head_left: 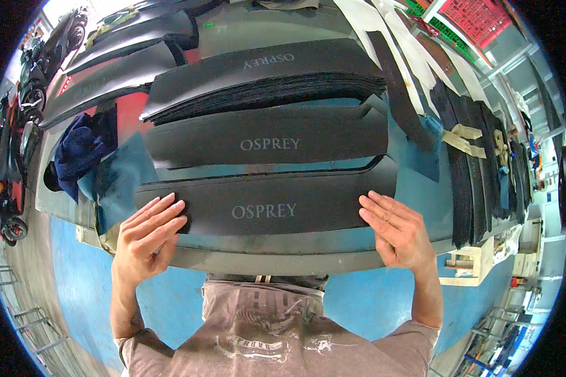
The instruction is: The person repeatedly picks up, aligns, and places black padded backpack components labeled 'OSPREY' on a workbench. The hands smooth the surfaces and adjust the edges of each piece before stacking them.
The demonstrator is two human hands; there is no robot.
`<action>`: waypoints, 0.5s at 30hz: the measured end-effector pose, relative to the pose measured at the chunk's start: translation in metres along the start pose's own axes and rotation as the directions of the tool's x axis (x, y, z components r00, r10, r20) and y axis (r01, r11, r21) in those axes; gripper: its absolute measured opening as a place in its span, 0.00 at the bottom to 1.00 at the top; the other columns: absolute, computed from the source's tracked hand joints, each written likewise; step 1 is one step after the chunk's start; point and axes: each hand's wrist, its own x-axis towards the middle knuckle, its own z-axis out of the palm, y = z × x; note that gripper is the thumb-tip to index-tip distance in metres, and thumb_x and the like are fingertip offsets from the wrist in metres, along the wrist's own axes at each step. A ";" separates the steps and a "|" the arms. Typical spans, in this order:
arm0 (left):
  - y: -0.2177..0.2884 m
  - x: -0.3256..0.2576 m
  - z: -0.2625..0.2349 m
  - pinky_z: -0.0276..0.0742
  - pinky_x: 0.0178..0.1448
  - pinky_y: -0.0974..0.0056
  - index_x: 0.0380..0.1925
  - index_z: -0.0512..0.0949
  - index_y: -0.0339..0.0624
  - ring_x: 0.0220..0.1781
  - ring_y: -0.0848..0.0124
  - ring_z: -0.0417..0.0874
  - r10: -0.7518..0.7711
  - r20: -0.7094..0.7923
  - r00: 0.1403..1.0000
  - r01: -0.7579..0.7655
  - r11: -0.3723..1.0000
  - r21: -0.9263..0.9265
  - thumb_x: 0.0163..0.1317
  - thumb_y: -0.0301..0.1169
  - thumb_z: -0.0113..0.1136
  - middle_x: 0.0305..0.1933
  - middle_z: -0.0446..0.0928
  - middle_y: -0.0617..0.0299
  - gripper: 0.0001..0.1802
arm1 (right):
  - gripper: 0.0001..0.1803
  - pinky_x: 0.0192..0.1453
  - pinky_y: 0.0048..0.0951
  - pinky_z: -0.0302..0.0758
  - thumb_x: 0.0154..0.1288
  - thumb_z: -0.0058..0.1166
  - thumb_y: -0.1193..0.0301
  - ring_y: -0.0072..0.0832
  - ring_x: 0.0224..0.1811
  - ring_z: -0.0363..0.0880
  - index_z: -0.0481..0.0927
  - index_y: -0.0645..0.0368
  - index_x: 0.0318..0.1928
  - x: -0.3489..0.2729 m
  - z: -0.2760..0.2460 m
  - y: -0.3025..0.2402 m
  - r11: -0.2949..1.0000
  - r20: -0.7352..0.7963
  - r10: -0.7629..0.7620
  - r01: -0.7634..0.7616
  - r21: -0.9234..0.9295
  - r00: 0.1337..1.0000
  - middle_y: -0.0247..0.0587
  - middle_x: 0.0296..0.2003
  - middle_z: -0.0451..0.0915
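Note:
A long black panel [324, 198] with pale lettering lies along the table's near edge. The fingers of my left hand [148, 235] rest stretched out on its left end. At the other end, my right hand [399, 227] lays straight fingers on the panel's right part. Neither hand grips anything. Just beyond lies a second black panel [339, 135] of similar shape, also lettered. Farther back stands a thick stack of black panels [321, 60], its top piece lettered upside down to me.
Dark blue cloth [91, 147] and a blue-green sheet [122, 179] lie to the left. Bundles of black strips [465, 182] tied with pale bands hang at the right table edge. More panel stacks [138, 31] sit at the far left. A wooden crate [478, 267] stands below right.

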 end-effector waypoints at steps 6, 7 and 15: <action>-0.001 0.004 -0.006 0.80 0.74 0.45 0.48 0.90 0.38 0.70 0.49 0.85 0.029 0.030 0.999 -0.030 0.998 0.051 0.57 0.25 0.72 0.61 0.88 0.49 0.16 | 0.29 0.74 0.48 0.80 0.55 0.58 0.78 0.44 0.72 0.81 0.86 0.62 0.60 0.008 -0.007 -0.006 1.000 0.042 0.025 -0.025 -0.016 0.999 0.48 0.68 0.83; 0.001 0.004 -0.007 0.80 0.74 0.45 0.48 0.90 0.38 0.69 0.49 0.86 0.030 0.026 0.999 -0.031 0.998 0.049 0.58 0.26 0.73 0.61 0.88 0.48 0.16 | 0.28 0.74 0.49 0.79 0.57 0.58 0.77 0.44 0.72 0.81 0.86 0.62 0.61 0.009 -0.010 -0.007 0.999 0.052 0.017 -0.016 -0.030 0.999 0.48 0.68 0.83; -0.019 0.075 -0.014 0.76 0.78 0.48 0.53 0.87 0.32 0.72 0.47 0.82 -0.016 -0.006 1.000 0.017 0.992 0.128 0.65 0.25 0.69 0.65 0.85 0.43 0.17 | 0.23 0.78 0.50 0.74 0.71 0.60 0.69 0.52 0.74 0.77 0.84 0.63 0.64 0.082 -0.029 0.023 0.974 -0.076 0.105 -0.118 -0.191 0.992 0.51 0.69 0.81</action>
